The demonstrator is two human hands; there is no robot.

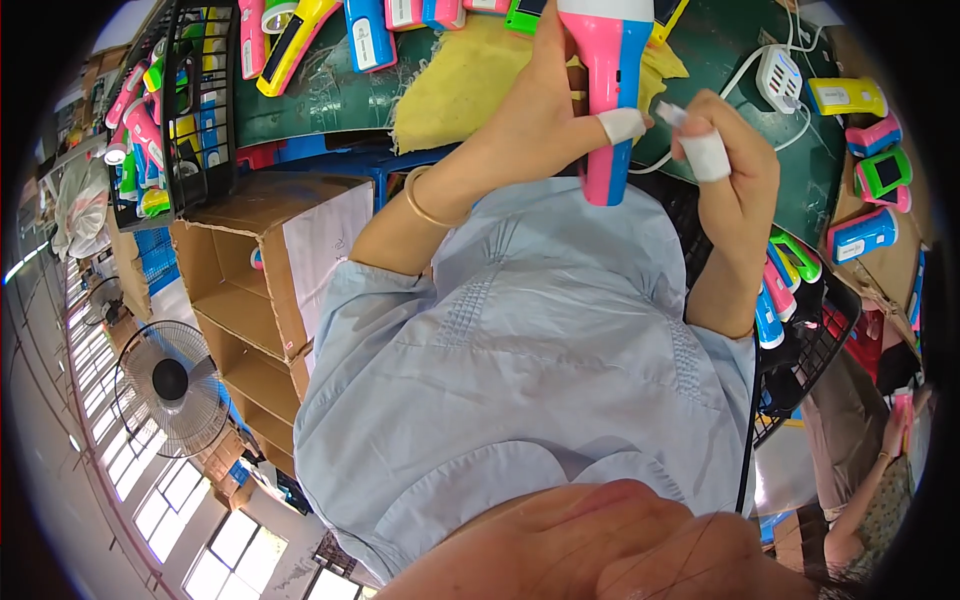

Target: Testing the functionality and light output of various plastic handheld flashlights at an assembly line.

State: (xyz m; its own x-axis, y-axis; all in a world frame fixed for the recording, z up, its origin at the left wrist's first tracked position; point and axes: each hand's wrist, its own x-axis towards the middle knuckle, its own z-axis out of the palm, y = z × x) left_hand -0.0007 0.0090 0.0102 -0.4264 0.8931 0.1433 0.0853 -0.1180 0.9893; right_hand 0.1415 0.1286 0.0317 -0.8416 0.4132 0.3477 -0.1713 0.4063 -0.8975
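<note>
Above the green table, a pink and blue flashlight (603, 90) with a white head is gripped in my left hand (535, 120). Its narrow end points toward my body, and a small dark slot shows on its side. My right hand (735, 155) is just to the right of it, fingers pinched around a small white cable plug (668, 112) that is slightly blurred. Plug and flashlight are apart. White tape wraps my left thumb and a finger of my right hand. Beneath the flashlight lies a yellow cloth (465, 90).
A white multi-port charger (779, 78) with cables sits at the right. Several flashlights, including a yellow one (298, 45), line the far edge. Black baskets of flashlights stand at left (180, 190) and right (825, 335). A cardboard shelf (235, 265) is beside me; another person's arm (865, 500) shows lower right.
</note>
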